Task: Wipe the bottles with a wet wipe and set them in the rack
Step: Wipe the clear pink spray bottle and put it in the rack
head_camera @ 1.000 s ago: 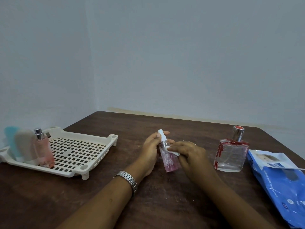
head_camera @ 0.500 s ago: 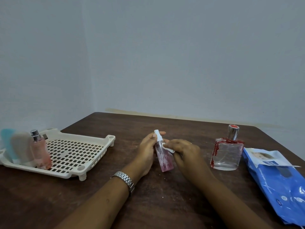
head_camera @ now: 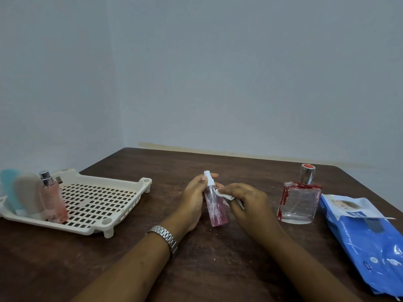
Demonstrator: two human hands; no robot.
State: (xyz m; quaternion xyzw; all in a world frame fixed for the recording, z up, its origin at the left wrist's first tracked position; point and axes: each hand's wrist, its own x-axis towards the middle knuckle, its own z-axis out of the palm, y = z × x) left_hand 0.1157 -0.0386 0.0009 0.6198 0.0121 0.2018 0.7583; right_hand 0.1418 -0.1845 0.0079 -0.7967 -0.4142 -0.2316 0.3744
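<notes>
A small clear spray bottle (head_camera: 216,209) with pink liquid and a white nozzle stands tilted on the dark wooden table, at the centre. My left hand (head_camera: 194,199) grips it by the neck and upper body. My right hand (head_camera: 248,200) pinches a folded white wet wipe (head_camera: 225,195) and presses it against the bottle's shoulder. A cream slotted rack (head_camera: 98,203) sits at the left and holds a blue bottle (head_camera: 8,188), a beige bottle (head_camera: 29,192) and a pink spray bottle (head_camera: 53,199) at its left end. A square glass perfume bottle (head_camera: 299,201) with red trim stands to the right.
A blue pack of wet wipes (head_camera: 368,238) lies at the right table edge with its flap lifted. The table (head_camera: 218,258) meets a pale wall at the back. White specks dot the wood around the hands.
The wipe in my right hand has shifted a little along the upper part of the spray bottle. My left hand keeps its grip on the bottle. The view has drifted slightly.
</notes>
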